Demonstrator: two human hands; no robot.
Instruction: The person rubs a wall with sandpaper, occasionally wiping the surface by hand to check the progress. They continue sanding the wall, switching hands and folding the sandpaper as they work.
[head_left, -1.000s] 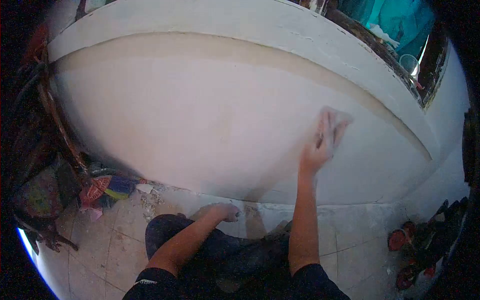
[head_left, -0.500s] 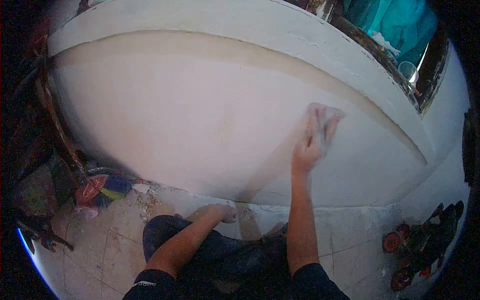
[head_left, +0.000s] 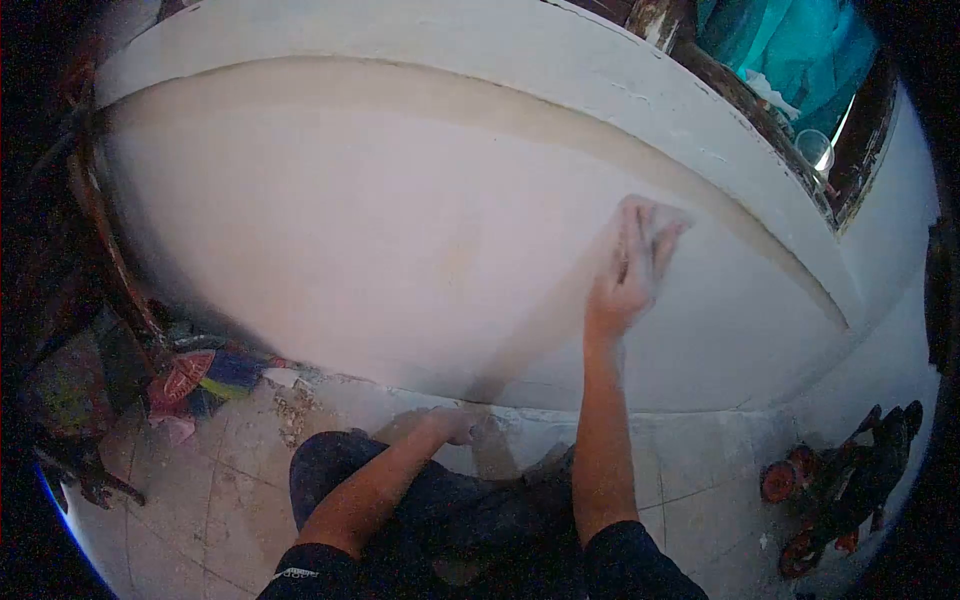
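A pale sheet (head_left: 652,232), maybe sanding paper or a cloth, lies flat against the white wall (head_left: 380,240). It is blurry, so what it is made of is hard to tell. It sits on the right part of the wall, below the tan strip (head_left: 560,115) that runs under the ledge (head_left: 480,45).

The right hand (head_left: 625,280) presses on the sheet. Its fingers are stretched out long and lie flat on it, a little apart from each other. The arm reaches up straight from the body.

The left hand (head_left: 455,425) is low down, where the wall meets the floor (head_left: 230,480). It rests there on the dusty edge. The fingers look curled in, but the picture does not show if they hold anything.

The person's dark knees (head_left: 440,510) are on the pale floor tiles, just below the hands.

To the left, near the wall's foot, lies a heap of coloured things (head_left: 200,380). To the right, on the floor, sit some red and dark things (head_left: 830,490). Up at the top right is a window (head_left: 790,60) with blue-green cloth behind it.
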